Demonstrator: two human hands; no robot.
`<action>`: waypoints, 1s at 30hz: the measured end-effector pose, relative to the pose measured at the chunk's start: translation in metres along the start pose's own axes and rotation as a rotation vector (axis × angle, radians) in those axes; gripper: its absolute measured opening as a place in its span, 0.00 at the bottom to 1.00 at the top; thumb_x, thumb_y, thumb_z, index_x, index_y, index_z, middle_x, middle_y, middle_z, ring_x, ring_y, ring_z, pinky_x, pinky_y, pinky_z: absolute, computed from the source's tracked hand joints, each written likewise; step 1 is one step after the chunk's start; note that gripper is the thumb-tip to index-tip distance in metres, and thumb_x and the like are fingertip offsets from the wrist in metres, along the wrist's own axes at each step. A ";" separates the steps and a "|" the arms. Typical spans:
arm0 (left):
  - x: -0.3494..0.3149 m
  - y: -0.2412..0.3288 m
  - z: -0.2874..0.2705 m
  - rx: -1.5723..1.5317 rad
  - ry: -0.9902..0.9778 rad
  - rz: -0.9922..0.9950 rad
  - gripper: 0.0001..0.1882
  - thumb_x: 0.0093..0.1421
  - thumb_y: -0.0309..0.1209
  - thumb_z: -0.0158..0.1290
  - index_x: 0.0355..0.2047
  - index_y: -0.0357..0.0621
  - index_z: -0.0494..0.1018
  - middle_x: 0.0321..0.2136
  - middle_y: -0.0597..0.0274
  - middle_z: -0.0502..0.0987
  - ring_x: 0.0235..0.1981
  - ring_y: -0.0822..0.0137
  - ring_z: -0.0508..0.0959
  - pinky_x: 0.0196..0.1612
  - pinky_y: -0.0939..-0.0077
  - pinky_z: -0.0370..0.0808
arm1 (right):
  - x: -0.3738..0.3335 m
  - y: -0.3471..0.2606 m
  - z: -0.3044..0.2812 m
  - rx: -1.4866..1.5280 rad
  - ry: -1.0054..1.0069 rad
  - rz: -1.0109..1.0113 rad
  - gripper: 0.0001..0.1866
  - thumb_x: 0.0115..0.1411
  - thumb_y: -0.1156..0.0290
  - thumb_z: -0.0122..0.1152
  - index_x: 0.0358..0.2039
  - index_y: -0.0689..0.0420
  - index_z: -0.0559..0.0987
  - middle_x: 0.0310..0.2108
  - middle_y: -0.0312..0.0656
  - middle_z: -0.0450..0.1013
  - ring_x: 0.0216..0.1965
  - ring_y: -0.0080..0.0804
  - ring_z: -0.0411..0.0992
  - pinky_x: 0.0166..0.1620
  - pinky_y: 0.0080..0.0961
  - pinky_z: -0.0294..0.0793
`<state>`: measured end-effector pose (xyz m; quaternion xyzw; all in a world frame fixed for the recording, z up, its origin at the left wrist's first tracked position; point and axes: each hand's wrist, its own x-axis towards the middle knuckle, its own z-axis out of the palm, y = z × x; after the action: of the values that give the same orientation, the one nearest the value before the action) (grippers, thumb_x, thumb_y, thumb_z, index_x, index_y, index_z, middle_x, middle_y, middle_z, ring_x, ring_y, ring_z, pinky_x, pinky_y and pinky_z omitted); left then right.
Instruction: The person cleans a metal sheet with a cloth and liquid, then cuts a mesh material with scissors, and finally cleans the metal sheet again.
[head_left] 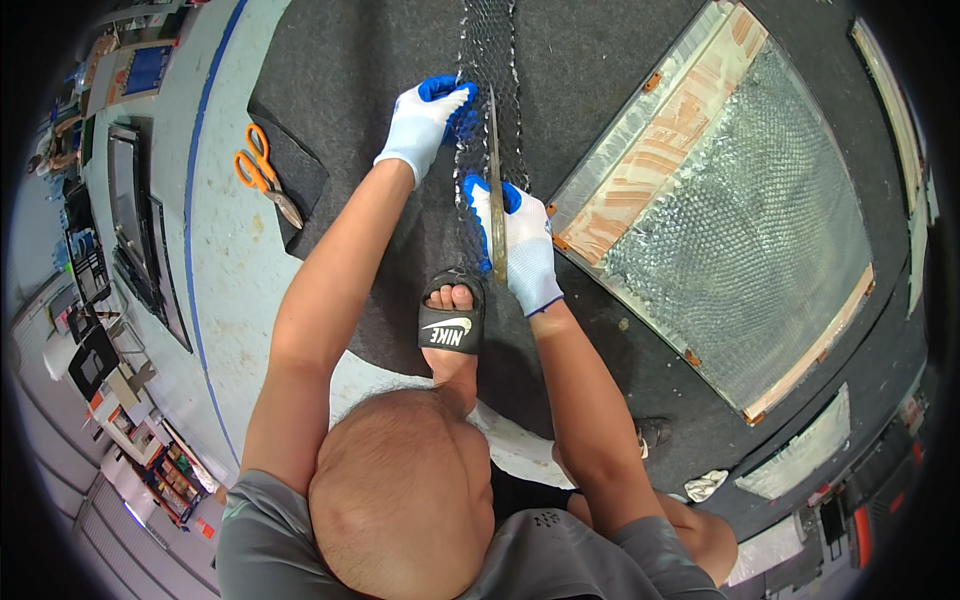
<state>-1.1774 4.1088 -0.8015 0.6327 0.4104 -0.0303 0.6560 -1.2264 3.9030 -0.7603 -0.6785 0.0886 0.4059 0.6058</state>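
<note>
A strip of dark, honeycomb-like mesh [487,40] with pale ragged edges runs toward me over a dark grey mat. My left hand [430,118], in a white and blue coated glove, is closed with its fingertips at the strip's left edge. Nearer to me, my right hand [522,240], gloved alike, grips a long, narrow, worn metal blade [496,165]. The blade lies lengthwise above the strip, its pointed end away from me. My right fingers partly cover the mesh below. A foot in a black slide sandal [450,318] stands at the strip's near end.
Orange-handled shears [262,172] lie left, by a loose dark mat piece [292,160]. At right rests a large framed panel [740,220] with honeycomb filling and a taped border. A white crumpled cloth [706,486] lies lower right. Dark frames [150,235] and shelves [170,480] line the left.
</note>
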 end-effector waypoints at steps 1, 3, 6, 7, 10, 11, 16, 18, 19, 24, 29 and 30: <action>-0.001 -0.002 0.000 -0.021 0.000 0.010 0.16 0.69 0.30 0.64 0.55 0.39 0.80 0.41 0.65 0.86 0.35 0.75 0.84 0.40 0.78 0.83 | -0.001 0.001 0.001 0.043 0.005 -0.012 0.24 0.66 0.51 0.71 0.40 0.64 0.86 0.31 0.52 0.82 0.31 0.39 0.77 0.42 0.40 0.76; -0.004 -0.004 0.000 -0.058 -0.014 0.010 0.15 0.69 0.30 0.63 0.54 0.39 0.81 0.41 0.65 0.86 0.35 0.75 0.84 0.40 0.78 0.83 | -0.003 0.004 0.004 0.022 0.048 -0.052 0.23 0.66 0.53 0.71 0.40 0.64 0.86 0.29 0.51 0.82 0.29 0.35 0.75 0.41 0.38 0.75; -0.008 -0.005 -0.001 -0.038 -0.022 0.020 0.15 0.69 0.30 0.63 0.53 0.39 0.81 0.41 0.65 0.86 0.36 0.74 0.85 0.40 0.78 0.83 | -0.004 0.012 0.006 0.061 0.071 -0.089 0.21 0.67 0.55 0.71 0.41 0.65 0.86 0.27 0.49 0.81 0.29 0.30 0.72 0.40 0.36 0.75; -0.008 -0.005 -0.002 -0.033 -0.022 0.011 0.15 0.69 0.30 0.63 0.53 0.39 0.81 0.41 0.65 0.86 0.36 0.74 0.84 0.40 0.78 0.83 | -0.004 0.015 0.007 0.085 0.065 -0.115 0.21 0.67 0.55 0.71 0.41 0.65 0.86 0.27 0.49 0.81 0.29 0.29 0.72 0.40 0.35 0.75; -0.008 -0.005 -0.004 -0.011 -0.024 0.012 0.15 0.69 0.31 0.63 0.53 0.38 0.81 0.40 0.65 0.86 0.35 0.75 0.84 0.40 0.78 0.83 | -0.001 0.022 0.007 0.176 0.009 0.063 0.23 0.69 0.52 0.68 0.43 0.64 0.86 0.30 0.43 0.82 0.33 0.24 0.73 0.41 0.33 0.75; -0.008 -0.005 -0.004 -0.003 -0.026 0.017 0.15 0.69 0.31 0.64 0.52 0.38 0.81 0.40 0.65 0.86 0.35 0.75 0.84 0.40 0.78 0.82 | 0.001 0.024 0.008 0.204 -0.005 0.121 0.24 0.70 0.50 0.68 0.44 0.64 0.85 0.31 0.42 0.82 0.34 0.23 0.73 0.41 0.32 0.75; -0.013 -0.005 -0.004 0.009 -0.023 0.022 0.15 0.68 0.31 0.64 0.53 0.37 0.82 0.40 0.65 0.85 0.35 0.76 0.83 0.40 0.79 0.82 | 0.008 0.029 0.010 0.302 -0.089 0.226 0.15 0.77 0.54 0.59 0.51 0.52 0.81 0.34 0.28 0.77 0.30 0.16 0.73 0.34 0.20 0.76; -0.018 -0.004 -0.004 0.017 -0.036 0.006 0.16 0.68 0.31 0.64 0.53 0.37 0.81 0.40 0.65 0.86 0.36 0.76 0.83 0.41 0.78 0.82 | 0.010 0.027 0.009 0.329 -0.086 0.192 0.14 0.78 0.54 0.57 0.50 0.50 0.81 0.34 0.26 0.77 0.30 0.15 0.73 0.33 0.19 0.76; -0.021 -0.003 -0.004 0.023 -0.055 -0.006 0.16 0.68 0.31 0.64 0.53 0.37 0.81 0.41 0.65 0.86 0.37 0.76 0.83 0.41 0.78 0.82 | 0.012 0.025 0.008 0.222 -0.068 0.136 0.15 0.78 0.54 0.56 0.50 0.50 0.81 0.34 0.26 0.76 0.30 0.16 0.73 0.33 0.19 0.76; -0.029 -0.005 -0.005 -0.039 -0.058 -0.037 0.16 0.69 0.29 0.63 0.54 0.36 0.81 0.42 0.64 0.86 0.38 0.75 0.84 0.42 0.78 0.82 | 0.022 0.009 0.005 0.143 -0.121 0.159 0.18 0.78 0.53 0.58 0.51 0.54 0.82 0.33 0.28 0.77 0.29 0.16 0.73 0.33 0.20 0.77; -0.027 -0.011 -0.008 -0.019 -0.072 -0.018 0.15 0.70 0.29 0.62 0.54 0.36 0.81 0.43 0.63 0.86 0.38 0.74 0.84 0.43 0.77 0.82 | 0.015 -0.003 0.005 0.161 -0.063 0.189 0.26 0.71 0.47 0.66 0.43 0.63 0.84 0.29 0.37 0.79 0.30 0.23 0.73 0.36 0.29 0.75; -0.026 -0.013 -0.008 -0.030 -0.068 -0.010 0.15 0.70 0.29 0.62 0.54 0.36 0.81 0.43 0.63 0.86 0.38 0.74 0.84 0.43 0.77 0.82 | 0.013 -0.003 0.005 0.190 -0.055 0.203 0.26 0.70 0.48 0.67 0.42 0.63 0.85 0.28 0.37 0.79 0.29 0.24 0.73 0.35 0.29 0.75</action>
<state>-1.2061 4.1002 -0.7962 0.6193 0.3913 -0.0487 0.6790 -1.2183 3.9132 -0.7660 -0.5944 0.1783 0.4733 0.6252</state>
